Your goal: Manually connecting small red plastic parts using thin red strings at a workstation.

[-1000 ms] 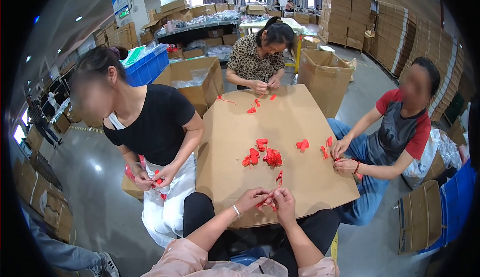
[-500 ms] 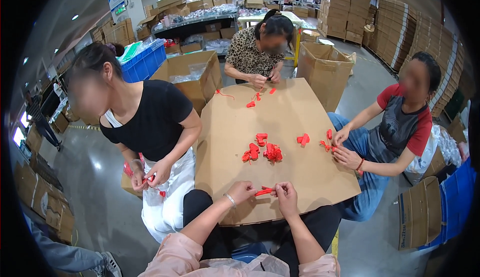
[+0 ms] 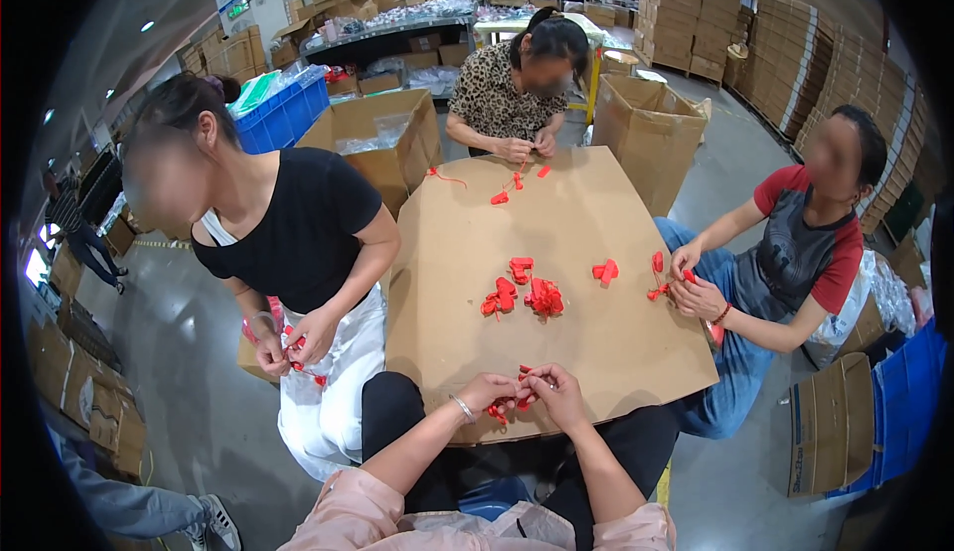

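My left hand and my right hand meet over the near edge of the cardboard-covered table. Both are closed, fingertips pinching a small red ribbon piece whose ends stick out above and below the fingers. Its exact shape is partly hidden. Beyond my hands lie a tangled red bunch, a red bundle and another small red bundle. Farther right, crossed red strips rest on the cardboard.
Three people sit around the table, handling red pieces: one at left, one at the far side, one at right. Open cardboard boxes stand behind. A blue crate is at far left; stacked cartons line the right.
My hands have come together, and the red piece stretched between them is now bunched at my fingertips. The person at right has lifted a red piece closer to their hands.
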